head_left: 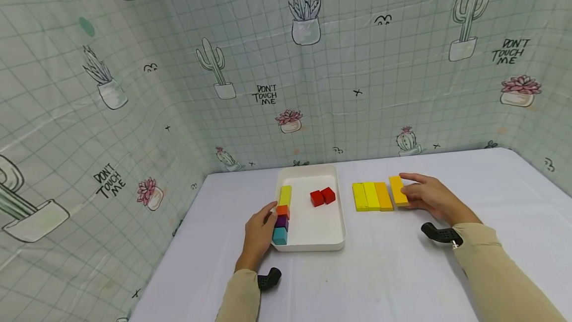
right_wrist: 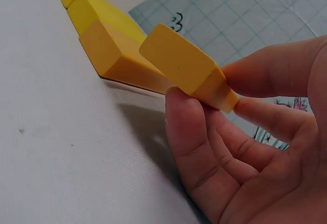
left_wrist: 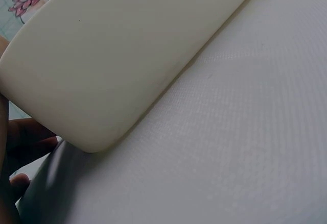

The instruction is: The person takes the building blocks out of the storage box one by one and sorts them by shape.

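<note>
1. There was the amber block (head_left: pixel 398 191), up in your right hand (head_left: pixel 431 195), tilted and lifted off the cloth, its shadow falling below it; your thumb and fingertips pinched it, drawn in narrow to its thickness.
2. Just beside it, apart by a slim gap in the head view, lay the second amber block (head_left: pixel 384 196); next along came two yellow blocks (head_left: pixel 365 197), all three side by side in a tidy row.
3. Left of that row sat your white tray (head_left: pixel 315 227); inside, towards its far right, two red cubes (head_left: pixel 322 197) huddled together, turned at different angles.
4. Along the tray's left wall ran your colour line; a long yellow-green block (head_left: pixel 285 195) at the far end, then an orange block (head_left: pixel 283 211), a purple block (head_left: pixel 281 222) and a teal block (head_left: pixel 280 236) nearest you.
5. Over there was your left hand (head_left: pixel 257 235), touching the tray's left edge beside the orange and purple pieces; whether its fingers gripped the wall or merely rested there, I could not tell.
6. Beneath everything spread the white cloth (head_left: pixel 357 272); behind it rose a gridded backdrop (head_left: pixel 353 68), printed with potted cacti and "DON'T TOUCH ME".
</note>
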### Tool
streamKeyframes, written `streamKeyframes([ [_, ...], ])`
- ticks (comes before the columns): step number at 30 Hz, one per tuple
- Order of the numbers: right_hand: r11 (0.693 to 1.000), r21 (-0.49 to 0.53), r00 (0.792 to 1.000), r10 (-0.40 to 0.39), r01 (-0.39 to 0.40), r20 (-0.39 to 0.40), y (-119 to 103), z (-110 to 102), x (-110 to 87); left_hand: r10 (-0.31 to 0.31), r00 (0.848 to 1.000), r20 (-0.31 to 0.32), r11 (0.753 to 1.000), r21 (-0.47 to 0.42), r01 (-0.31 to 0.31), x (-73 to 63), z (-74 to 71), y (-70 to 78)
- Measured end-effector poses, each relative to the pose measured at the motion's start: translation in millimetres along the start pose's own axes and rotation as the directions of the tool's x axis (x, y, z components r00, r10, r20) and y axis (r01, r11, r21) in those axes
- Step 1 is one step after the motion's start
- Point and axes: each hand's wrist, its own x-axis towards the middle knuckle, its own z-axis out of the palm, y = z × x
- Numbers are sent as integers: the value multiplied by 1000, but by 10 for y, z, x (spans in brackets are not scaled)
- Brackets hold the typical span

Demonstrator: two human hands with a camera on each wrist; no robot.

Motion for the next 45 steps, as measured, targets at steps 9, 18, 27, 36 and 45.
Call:
streamKeyframes([
  [9,998,-56,999,-8,6,-42,-7,17,10,-13,1000,-11,1000,5,13,5,-23,24],
  [18,980,-200,999,0,-9,-48,7,55,30,-32,999,9,999,-11,32,-12,-29,34],
  [27,957,-289,998,-49,38,-30,-31,63,39,-25,1000,6,1000,-16,26,14,-29,48],
  [36,951,-309,997,-19,-6,-79,34,85,50,-30,1000,9,1000,-1,30,9,-11,27],
  [45,940,-340,990,-40,-8,-134,34,114,33,-19,1000,3,1000,5,19,-9,7,35],
])
